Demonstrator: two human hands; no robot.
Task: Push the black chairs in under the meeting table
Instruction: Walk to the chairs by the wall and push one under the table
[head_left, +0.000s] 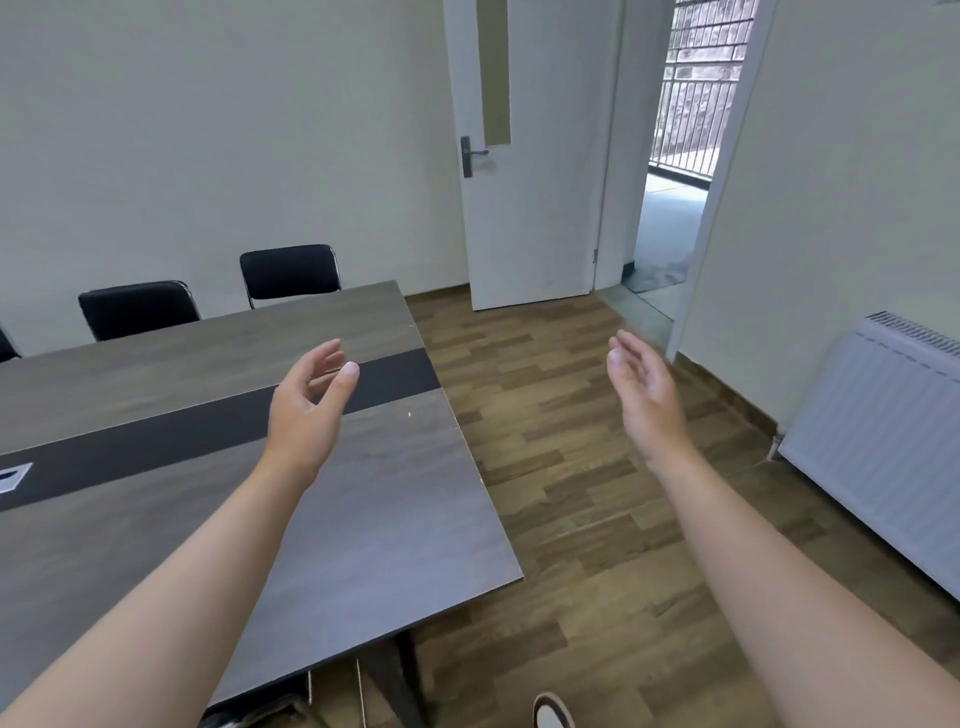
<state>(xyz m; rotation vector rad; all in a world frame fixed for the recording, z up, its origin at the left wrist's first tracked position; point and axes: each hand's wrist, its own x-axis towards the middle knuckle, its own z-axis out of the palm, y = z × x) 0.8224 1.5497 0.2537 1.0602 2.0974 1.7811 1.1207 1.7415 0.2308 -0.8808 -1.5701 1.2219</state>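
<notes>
A long grey-brown meeting table (363, 519) with a dark centre strip fills the left half of the view. Behind its far edge stand two black chairs, one (290, 273) near the table's far corner and one (137, 309) further left; only their backrests show. A sliver of a third chair (6, 345) peeks in at the left border. Part of a chair frame (332, 696) shows under the near edge. My left hand (311, 400) hovers over the table, fingers apart, holding nothing. My right hand (644, 389) floats over the floor beside the table, open and empty.
Wood-pattern floor (571, 467) runs to the right of the table. A white door (524, 156) stands open to a balcony at the back. A white radiator (883, 441) lines the right wall. A shoe tip (553, 712) shows at the bottom.
</notes>
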